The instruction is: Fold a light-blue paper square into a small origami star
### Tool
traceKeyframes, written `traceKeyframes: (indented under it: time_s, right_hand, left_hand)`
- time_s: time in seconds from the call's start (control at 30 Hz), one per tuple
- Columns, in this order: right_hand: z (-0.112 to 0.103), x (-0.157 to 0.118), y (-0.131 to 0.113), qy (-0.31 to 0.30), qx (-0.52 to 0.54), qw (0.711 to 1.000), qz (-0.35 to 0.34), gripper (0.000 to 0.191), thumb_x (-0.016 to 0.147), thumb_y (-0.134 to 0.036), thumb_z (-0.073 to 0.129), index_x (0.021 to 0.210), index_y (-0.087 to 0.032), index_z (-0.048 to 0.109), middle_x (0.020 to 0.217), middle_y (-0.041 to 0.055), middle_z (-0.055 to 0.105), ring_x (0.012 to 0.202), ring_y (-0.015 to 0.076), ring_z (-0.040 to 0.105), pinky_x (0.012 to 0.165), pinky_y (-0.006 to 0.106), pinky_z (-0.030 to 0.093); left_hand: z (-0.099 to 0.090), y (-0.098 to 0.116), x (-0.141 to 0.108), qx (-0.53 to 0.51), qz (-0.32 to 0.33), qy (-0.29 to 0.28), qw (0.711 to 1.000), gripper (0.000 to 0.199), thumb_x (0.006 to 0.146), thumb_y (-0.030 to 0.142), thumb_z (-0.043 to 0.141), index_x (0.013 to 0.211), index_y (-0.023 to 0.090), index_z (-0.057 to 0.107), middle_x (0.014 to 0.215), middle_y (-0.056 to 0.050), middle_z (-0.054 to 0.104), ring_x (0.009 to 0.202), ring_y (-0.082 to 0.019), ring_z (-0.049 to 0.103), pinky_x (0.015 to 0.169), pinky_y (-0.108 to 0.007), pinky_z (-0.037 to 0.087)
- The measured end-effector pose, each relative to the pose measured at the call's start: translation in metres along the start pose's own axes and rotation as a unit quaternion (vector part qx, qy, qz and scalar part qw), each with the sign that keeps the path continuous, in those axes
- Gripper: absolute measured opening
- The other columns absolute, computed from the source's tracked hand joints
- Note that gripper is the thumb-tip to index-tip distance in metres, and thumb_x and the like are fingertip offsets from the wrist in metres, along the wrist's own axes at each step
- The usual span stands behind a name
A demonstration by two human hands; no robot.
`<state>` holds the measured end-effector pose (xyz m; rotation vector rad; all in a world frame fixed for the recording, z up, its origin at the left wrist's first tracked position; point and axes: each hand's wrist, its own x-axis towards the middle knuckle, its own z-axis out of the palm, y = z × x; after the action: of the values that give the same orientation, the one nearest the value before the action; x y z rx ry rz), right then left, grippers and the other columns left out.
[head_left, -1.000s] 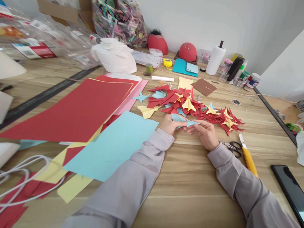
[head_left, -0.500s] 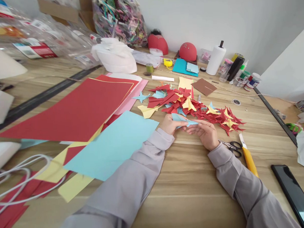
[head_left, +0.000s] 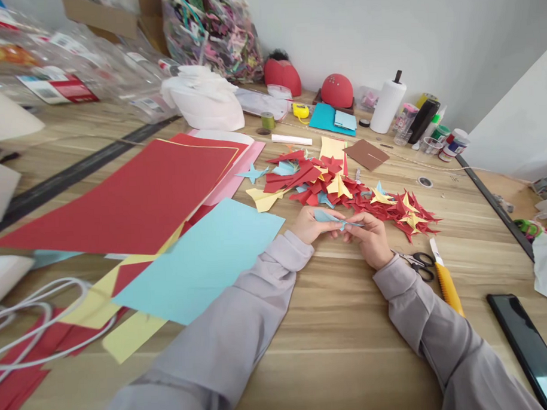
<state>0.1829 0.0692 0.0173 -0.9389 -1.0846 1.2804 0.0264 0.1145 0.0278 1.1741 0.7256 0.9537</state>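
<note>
Between my two hands, a little above the table, is a small folded piece of light blue paper [head_left: 326, 216]. My left hand [head_left: 311, 226] is closed on its left end, the thumb along the near side. My right hand [head_left: 371, 236] pinches the thin right end, fingertips nearly meeting those of my left. Fingers cover part of the folds. Just beyond the hands lies a heap of folded red paper stars [head_left: 345, 193], mixed with yellow and blue ones. A flat light blue sheet [head_left: 199, 261] lies left of my left hand.
Scissors [head_left: 421, 265] and a yellow-handled utility knife [head_left: 447, 285] lie right of my right hand. A phone [head_left: 524, 340] is at the right front. Large red sheets [head_left: 134, 198] and a white cable [head_left: 49, 332] cover the left. Bottles and a white roll [head_left: 388, 107] stand at the back.
My right fingers have drawn in from lying stretched along the blue paper to pinching its right end. The paper's left part is tilted and folded narrower.
</note>
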Motion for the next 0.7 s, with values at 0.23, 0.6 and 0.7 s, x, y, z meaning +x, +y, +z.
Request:
traceKeyframes:
  time_s: [0.23,0.6,0.7]
  right_hand:
    - [0.002,0.001,-0.005,0.024,0.038,0.999,0.016,0.011,0.058,-0.019,0.076,0.063,-0.019,0.066,0.055,-0.0027,0.066,0.043,0.0105,0.056,0.044,0.023,0.044]
    - [-0.002,0.001,-0.004,0.045,-0.045,0.996,-0.058,0.009,0.061,-0.023,0.075,0.061,-0.022,0.066,0.055,-0.0034,0.064,0.046,0.0115,0.056,0.047,0.026,0.047]
    - [-0.003,0.000,-0.004,0.014,-0.118,0.985,-0.129,0.007,0.068,-0.027,0.072,0.063,-0.024,0.067,0.060,-0.0018,0.065,0.052,0.0139,0.059,0.053,0.029,0.050]
  left_hand:
    - [-0.001,-0.001,0.000,-0.025,-0.011,-0.023,0.999,0.028,0.047,0.028,0.086,0.068,0.013,0.074,0.056,-0.005,0.068,0.045,-0.016,0.061,0.048,-0.029,0.051]
    - [-0.015,0.000,0.004,-0.105,-0.037,-0.097,0.989,0.038,0.058,0.044,0.069,0.071,0.009,0.074,0.065,-0.015,0.071,0.061,-0.030,0.068,0.051,-0.036,0.052]
    - [-0.021,0.007,0.003,-0.062,-0.024,-0.117,0.991,0.049,0.068,0.057,0.060,0.070,0.010,0.075,0.068,-0.016,0.071,0.068,-0.029,0.068,0.061,-0.037,0.053]
